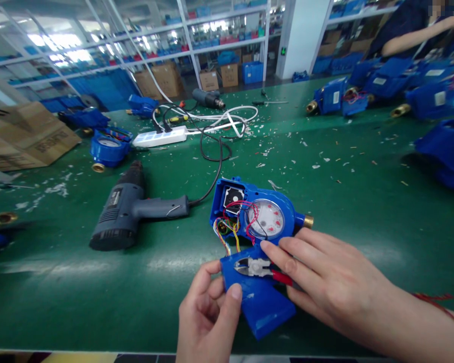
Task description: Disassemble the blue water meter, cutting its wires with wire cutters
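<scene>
A blue water meter point(285, 199) lies on the green bench, its side housing open on a motor-like part and red, yellow and white wires. Its round dial point(267, 219) faces up. Just in front, a blue plastic cover point(263, 307) is pinched at its left edge between the thumb and fingers of my left hand point(212, 307). Diagonal cutters point(255, 267) with red handles rest over the cover, jaws slightly apart and pointing left. My right hand point(325, 277) closes around their handles, its fingertips near the meter's front edge.
A grey heat gun point(124, 212) lies to the left, its black cord running back to a white power strip point(161, 136). Another heat gun point(208, 98) is farther off. More blue meters point(331, 96) stand along the back and right, where a person's arm point(419, 38) shows. Plastic scraps litter the bench.
</scene>
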{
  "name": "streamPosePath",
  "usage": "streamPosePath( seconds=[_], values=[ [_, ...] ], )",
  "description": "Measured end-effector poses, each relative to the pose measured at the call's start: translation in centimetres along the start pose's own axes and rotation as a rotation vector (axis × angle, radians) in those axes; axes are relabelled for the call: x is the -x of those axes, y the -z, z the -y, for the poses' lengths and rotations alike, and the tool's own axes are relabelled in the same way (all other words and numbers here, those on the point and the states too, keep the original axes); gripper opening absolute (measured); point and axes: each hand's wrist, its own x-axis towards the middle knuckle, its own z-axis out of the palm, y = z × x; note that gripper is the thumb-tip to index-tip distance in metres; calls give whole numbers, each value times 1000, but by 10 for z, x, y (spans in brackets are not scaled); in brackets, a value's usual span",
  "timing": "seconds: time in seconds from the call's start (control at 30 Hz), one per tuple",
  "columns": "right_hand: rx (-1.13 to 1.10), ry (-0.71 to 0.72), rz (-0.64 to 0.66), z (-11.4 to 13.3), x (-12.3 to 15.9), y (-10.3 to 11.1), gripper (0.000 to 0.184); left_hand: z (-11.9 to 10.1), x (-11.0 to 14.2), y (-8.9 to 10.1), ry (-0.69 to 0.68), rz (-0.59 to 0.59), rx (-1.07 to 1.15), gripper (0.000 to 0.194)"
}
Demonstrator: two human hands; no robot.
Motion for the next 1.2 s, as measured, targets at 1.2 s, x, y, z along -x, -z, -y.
streamPosePath(
  seconds=[1.2],
  values=[
    [-77,-355,14,11,71,6,40,12,-33,31,-342,26,-236,14]
  ],
)
